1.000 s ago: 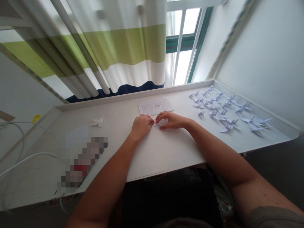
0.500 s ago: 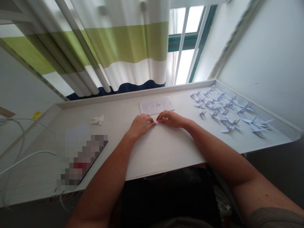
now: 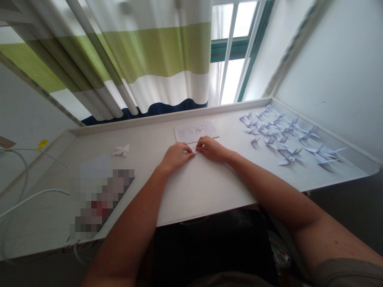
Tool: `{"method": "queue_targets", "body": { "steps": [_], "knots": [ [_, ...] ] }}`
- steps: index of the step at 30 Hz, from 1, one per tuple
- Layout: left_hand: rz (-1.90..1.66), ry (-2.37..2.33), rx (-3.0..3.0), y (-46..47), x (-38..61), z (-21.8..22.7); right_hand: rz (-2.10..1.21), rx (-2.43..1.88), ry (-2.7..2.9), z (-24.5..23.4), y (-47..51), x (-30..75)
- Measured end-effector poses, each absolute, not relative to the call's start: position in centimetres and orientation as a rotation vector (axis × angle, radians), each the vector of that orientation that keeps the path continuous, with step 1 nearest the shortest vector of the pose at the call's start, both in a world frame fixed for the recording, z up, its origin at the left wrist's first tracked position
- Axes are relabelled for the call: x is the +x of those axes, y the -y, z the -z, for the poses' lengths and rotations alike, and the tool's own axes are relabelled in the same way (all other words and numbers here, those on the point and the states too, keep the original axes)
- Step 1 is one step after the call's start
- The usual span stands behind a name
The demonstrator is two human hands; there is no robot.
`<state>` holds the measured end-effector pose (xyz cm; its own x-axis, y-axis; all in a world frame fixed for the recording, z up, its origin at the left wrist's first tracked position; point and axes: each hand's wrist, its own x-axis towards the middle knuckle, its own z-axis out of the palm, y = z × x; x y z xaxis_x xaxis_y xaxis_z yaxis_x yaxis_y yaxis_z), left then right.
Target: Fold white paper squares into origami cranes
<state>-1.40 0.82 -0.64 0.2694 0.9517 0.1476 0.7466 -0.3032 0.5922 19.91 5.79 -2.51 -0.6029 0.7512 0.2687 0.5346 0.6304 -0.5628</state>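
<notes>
Left hand, right hand pinch one small paper — one printed sheet behind.

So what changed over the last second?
The right hand drew its spread fingers in toward the left hand; both sets of fingertips now meet on the small folded paper. Left hand, printed sheet and paper cranes stayed put.
</notes>
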Motion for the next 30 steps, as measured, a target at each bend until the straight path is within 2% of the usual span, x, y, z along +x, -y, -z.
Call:
{"method": "queue_targets", "body": {
  "steps": [11,15,30],
  "knots": [
    [-0.675,-1.667,2.041,-0.4,-0.8,0.6,-0.566,-1.029,2.278,3.2,-6.0,19.5],
    [-0.672,-1.659,2.047,-0.5,-0.6,0.9,-0.577,-1.158,2.177,2.7,-6.1,20.4],
    [-0.713,-1.656,1.951,-0.7,-0.5,1.3,-0.673,-1.18,2.275,2.5,-5.6,21.1]
  ]
}}
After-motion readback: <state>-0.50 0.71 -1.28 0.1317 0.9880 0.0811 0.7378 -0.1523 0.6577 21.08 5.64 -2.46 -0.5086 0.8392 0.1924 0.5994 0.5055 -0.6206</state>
